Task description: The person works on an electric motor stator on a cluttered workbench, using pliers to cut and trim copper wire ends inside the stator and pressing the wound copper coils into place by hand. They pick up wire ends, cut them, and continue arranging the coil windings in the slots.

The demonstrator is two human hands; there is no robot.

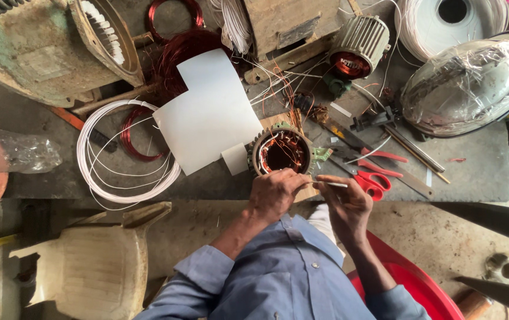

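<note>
workshop floor of bare concrete (479,172), crowded with motor parts and wire, seen from above the seated person. left hand (273,192) is curled closed, fingertips pinching something thin at the near rim of the small motor stator (283,152); what lies between them is too small to tell, probably a lead of the copper winding (284,142). right hand (344,202) sits just beside the left, thumb and forefinger closed on a slim pale sliver (332,184) that points toward the left fingertips. the stator stands directly beyond the left fingers, bore upward, on a small wooden block (272,121).

beyond and to the left of the fingers lies a white insulation sheet (210,112), a smaller cut piece (234,159) touching the stator's side. further left, a coil of white wire (125,152) and loops of red enamelled wire (174,56). just beyond the right fingers lie red-handled scissors (373,181); further off, a finned motor housing (358,44).

judged step: dressing or sleeving a winding lead at the stator's rim, with the coils already seated in the slots. judged requirement for the next move: a steady pinch on the lead while the sliver is guided along it, without nicking the enamel.
</note>
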